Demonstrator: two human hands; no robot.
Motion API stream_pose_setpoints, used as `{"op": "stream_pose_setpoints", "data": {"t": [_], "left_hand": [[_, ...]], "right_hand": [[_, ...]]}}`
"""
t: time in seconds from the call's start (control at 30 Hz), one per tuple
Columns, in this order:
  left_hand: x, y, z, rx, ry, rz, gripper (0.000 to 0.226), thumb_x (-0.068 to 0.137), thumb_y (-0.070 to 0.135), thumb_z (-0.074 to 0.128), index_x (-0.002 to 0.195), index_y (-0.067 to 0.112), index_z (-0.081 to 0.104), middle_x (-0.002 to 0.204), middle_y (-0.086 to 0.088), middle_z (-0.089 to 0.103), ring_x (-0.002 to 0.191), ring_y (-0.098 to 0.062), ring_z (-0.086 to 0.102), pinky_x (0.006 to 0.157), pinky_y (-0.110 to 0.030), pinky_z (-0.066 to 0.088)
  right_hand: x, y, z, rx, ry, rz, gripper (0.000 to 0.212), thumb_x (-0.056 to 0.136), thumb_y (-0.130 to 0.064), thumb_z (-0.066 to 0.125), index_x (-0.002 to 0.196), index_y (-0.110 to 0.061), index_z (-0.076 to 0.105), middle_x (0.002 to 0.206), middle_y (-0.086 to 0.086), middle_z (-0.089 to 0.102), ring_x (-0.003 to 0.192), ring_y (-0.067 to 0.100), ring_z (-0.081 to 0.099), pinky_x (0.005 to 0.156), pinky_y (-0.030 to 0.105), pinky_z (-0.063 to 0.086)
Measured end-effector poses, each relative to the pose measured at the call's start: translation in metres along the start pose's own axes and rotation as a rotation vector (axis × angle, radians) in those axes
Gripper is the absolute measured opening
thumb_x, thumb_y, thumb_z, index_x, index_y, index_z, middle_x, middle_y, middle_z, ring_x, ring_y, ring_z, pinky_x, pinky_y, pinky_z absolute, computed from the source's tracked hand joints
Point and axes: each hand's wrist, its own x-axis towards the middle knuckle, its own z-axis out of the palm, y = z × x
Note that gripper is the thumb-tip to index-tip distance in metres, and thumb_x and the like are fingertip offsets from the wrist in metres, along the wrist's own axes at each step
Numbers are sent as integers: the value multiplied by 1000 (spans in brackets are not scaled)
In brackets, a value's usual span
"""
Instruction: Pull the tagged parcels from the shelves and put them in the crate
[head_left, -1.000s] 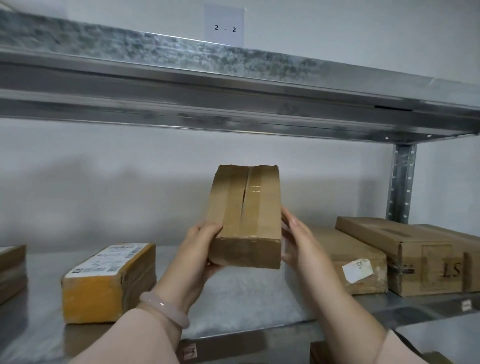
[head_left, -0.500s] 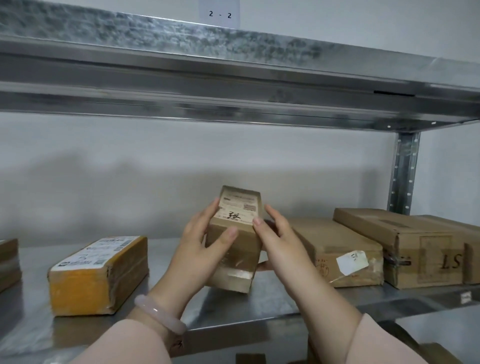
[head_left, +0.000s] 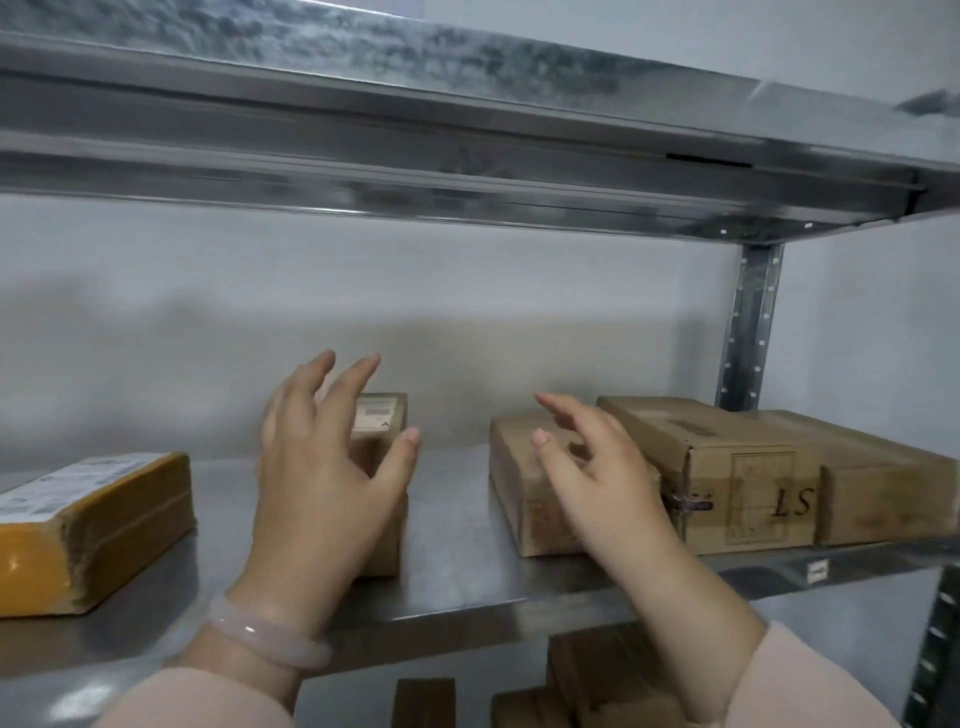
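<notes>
Head view: small parcel (head_left: 382, 415) stands on the shelf (head_left: 457, 561), left hand (head_left: 322, 483) splayed just in front (can't tell if touching). Right hand (head_left: 587, 467) is splayed too, near the flat box (head_left: 519, 499).

Stockroom, parcel racking.
Galvanised shelf (head_left: 457, 525) under the fingers (head_left: 358, 379), upper deck (head_left: 467, 130) above them; labelled yellow parcel (head_left: 88, 525) to their left, taped cartons (head_left: 727, 467) and perforated upright (head_left: 748, 322) to their right.

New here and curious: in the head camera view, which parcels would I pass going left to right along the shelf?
Yellow-taped parcel → small labelled box → flat brown box → box marked LS → plain brown box at the far right.
</notes>
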Motion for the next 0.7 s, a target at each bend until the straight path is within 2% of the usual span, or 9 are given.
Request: {"op": "stream_pose_setpoints", "data": {"t": [0.07,0.13,0.27,0.37,0.43,0.5,0.6,0.7], "left_hand": [[-4,28,22,-30,-33,96,55,84,46,60,135,34,48,144,-1,40,134,-21,33,109,-34,27],[-9,50,53,-72,-181,115,55,82,46,65,134,36,49,146,-1,39,135,-22,34,111,-34,26],[-16,68,115,-141,-525,-142,71,79,62,62,142,49,33,159,-6,18,145,-27,20,115,-37,23],[-24,64,140,-91,-668,-244,74,77,62,66,143,44,36,160,-11,14,143,-28,27,116,-37,28],[-30,64,143,-62,-627,-241,65,80,52,70,139,38,46,159,-10,18,143,-25,29,116,-32,27],[-36,67,139,-74,-564,-235,60,81,46,71,136,38,49,160,-8,19,145,-22,25,115,-29,23],[-46,71,128,-110,-445,-218,59,81,45,71,135,42,49,160,-2,18,145,-18,22,110,-22,16],[-63,75,113,-161,-281,-177,58,78,43,74,128,56,47,159,11,16,140,-3,19,108,-21,19]], "right_hand": [[-1,15,-18,-13,7,34,36,90,-38,54,125,-45,54,126,-20,50,117,-5,47,100,31,43],[-5,26,-28,-19,-11,52,36,90,-39,55,124,-50,52,126,-24,48,117,-8,45,97,25,42],[-17,45,-47,-41,-21,36,40,87,-41,55,126,-49,51,125,-30,45,120,-10,41,91,9,31],[-26,56,-60,-51,-25,7,40,86,-43,55,126,-49,51,126,-27,49,120,-13,40,88,-1,29],[-31,62,-67,-24,-34,14,40,86,-41,56,125,-49,52,127,-24,49,120,-13,40,88,-4,27],[-36,66,-72,6,-37,38,42,87,-38,58,127,-46,51,131,-22,47,123,-10,39,93,0,28],[-42,69,-76,44,-42,63,50,89,-36,58,136,-43,43,140,-17,38,131,-2,34,108,22,30],[-46,62,-78,173,-66,143,58,86,-57,52,138,-56,28,150,-20,27,136,3,29,109,34,31]]}}
